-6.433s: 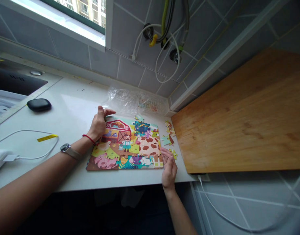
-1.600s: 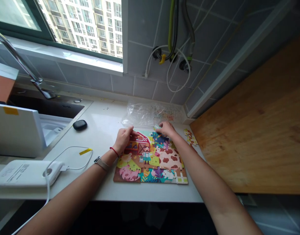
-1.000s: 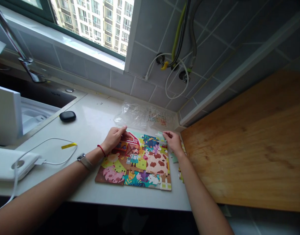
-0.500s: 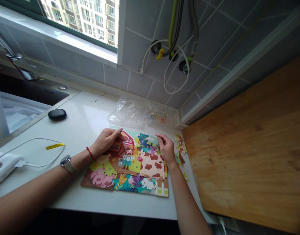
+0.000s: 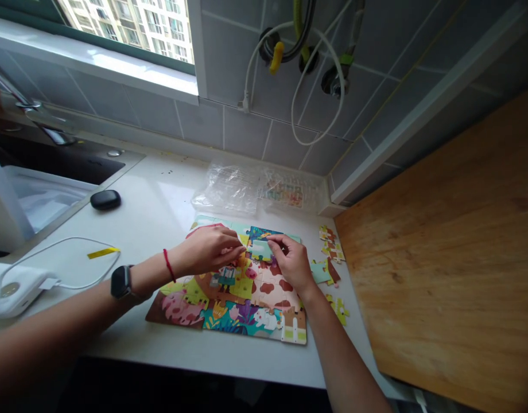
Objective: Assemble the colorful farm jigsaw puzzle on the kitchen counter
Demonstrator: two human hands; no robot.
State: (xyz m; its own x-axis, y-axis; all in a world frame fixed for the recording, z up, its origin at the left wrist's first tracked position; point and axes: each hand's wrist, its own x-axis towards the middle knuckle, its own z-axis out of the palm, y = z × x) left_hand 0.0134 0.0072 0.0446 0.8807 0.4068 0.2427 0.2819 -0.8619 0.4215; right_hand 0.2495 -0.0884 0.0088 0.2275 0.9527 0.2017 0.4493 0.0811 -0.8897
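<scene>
A colourful farm jigsaw puzzle (image 5: 272, 287), with a cow, a pig and a farmer, lies on the white counter. My right hand (image 5: 292, 261) pinches a pale green puzzle piece (image 5: 260, 249) between thumb and fingers, above the puzzle's upper part. My left hand (image 5: 214, 248) hovers over the barn area, its fingers drawn together and their tips close to that piece's left side. Whether anything is between the left fingertips is hidden. Beneath the held piece shows a dark blue leafy section (image 5: 266, 231). Loose puzzle pieces (image 5: 332, 246) lie right of the puzzle.
Clear plastic bags (image 5: 227, 186) lie behind the puzzle. A wooden board (image 5: 445, 258) bounds the right side. At left are a black case (image 5: 105, 199), a white power strip (image 5: 18, 289) with a cable, a yellow strip (image 5: 103, 252) and the sink (image 5: 35, 155).
My left hand has moved right across the barn, towards the right hand. The pale green piece now shows clearly in my right hand, moved slightly left. The camera view has shifted a little.
</scene>
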